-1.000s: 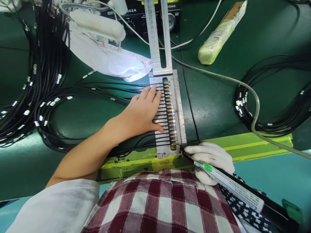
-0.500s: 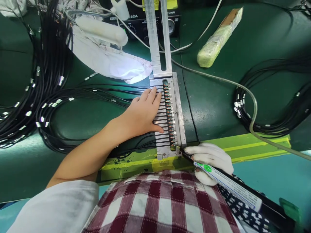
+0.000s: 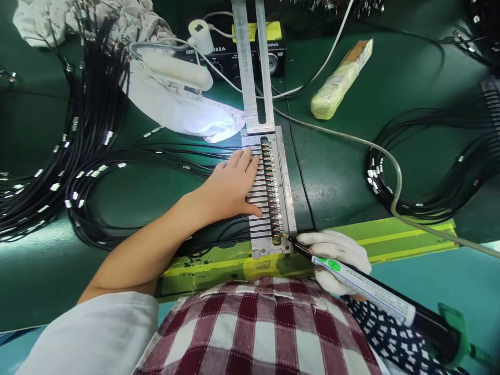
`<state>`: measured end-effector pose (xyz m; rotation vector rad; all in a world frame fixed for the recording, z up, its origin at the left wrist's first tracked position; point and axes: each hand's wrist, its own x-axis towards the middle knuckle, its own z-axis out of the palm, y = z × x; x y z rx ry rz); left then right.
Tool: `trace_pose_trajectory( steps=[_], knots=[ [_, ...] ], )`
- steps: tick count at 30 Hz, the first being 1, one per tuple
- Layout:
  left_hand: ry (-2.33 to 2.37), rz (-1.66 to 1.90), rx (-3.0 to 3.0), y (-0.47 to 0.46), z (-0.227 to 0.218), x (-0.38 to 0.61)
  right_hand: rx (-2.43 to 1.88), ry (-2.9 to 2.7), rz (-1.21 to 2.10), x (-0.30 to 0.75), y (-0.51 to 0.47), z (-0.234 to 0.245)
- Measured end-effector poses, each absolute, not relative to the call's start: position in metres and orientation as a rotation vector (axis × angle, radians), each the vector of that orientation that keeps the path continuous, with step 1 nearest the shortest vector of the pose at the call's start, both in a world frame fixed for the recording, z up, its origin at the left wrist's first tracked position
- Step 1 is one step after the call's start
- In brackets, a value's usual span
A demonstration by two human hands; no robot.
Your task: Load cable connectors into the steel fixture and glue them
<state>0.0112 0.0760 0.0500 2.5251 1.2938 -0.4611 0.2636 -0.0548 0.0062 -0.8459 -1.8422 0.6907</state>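
Cables (image 3: pixel 148 153) lie on the fixture (image 3: pixel 287 198), a coil (image 3: pixel 376 182) to its right, a control box (image 3: pixel 226 62) behind.

The widest free patch of worktop (image 3: pixel 338 182) lies right of the plate (image 3: pixel 287 198), between the thin wire (image 3: pixel 300 172) and the right coil (image 3: pixel 441 211). The hose (image 3: pixel 351 139) bounds its far side and curves over the coil; the block (image 3: pixel 339 83) lies beyond. Only a narrow strip separates plate from wire. The right hand (image 3: pixel 339 250) and syringe (image 3: pixel 367 286) obstruct the plate's near right corner. From the left, the left hand (image 3: pixel 228 190) and cables (image 3: pixel 252 198) bar the way. Inside the left loop (image 3: pixel 78 213), a pocket of worktop is hemmed by the forearm (image 3: pixel 144 255). Bars (image 3: pixel 242 62) and box (image 3: pixel 226 57) block the far end.
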Motion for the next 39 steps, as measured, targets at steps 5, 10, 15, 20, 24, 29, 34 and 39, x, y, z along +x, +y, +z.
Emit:
trace_pose_trajectory(
  steps=[5, 10, 15, 20, 24, 29, 34, 39],
  knots=[
    [1.314, -0.493, 2.491, 0.079, 0.053, 0.016, -0.951, -1.318, 1.019, 0.260, -0.059, 0.008],
    [1.354, -0.558, 2.493, 0.077, 0.057, 0.025, -0.872, -0.678, 1.417, 0.266, -0.041, 0.024],
    [1.309, -0.488, 2.591, 0.079, 0.069, 0.025, -0.765, -0.316, 1.433, 0.301, 0.021, 0.055],
    [1.247, -0.100, 2.659, 0.119, 0.095, 0.067, -0.643, -0.251, 1.236, 0.340, 0.086, 0.071],
    [1.401, 0.070, 2.601, 0.178, 0.099, 0.148, -0.540, -0.161, 1.212, 0.371, 0.101, 0.059],
    [1.613, 0.119, 2.508, 0.218, 0.091, 0.224, -0.489, -0.209, 1.213, 0.391, 0.097, 0.044],
    [1.413, 0.247, 2.566, 0.187, 0.089, 0.178, -0.485, -0.266, 1.138, 0.398, 0.090, 0.060],
    [0.861, 0.474, 2.552, 0.119, 0.084, 0.056, -0.585, -0.389, 1.086, 0.381, 0.086, 0.069]
  ],
)
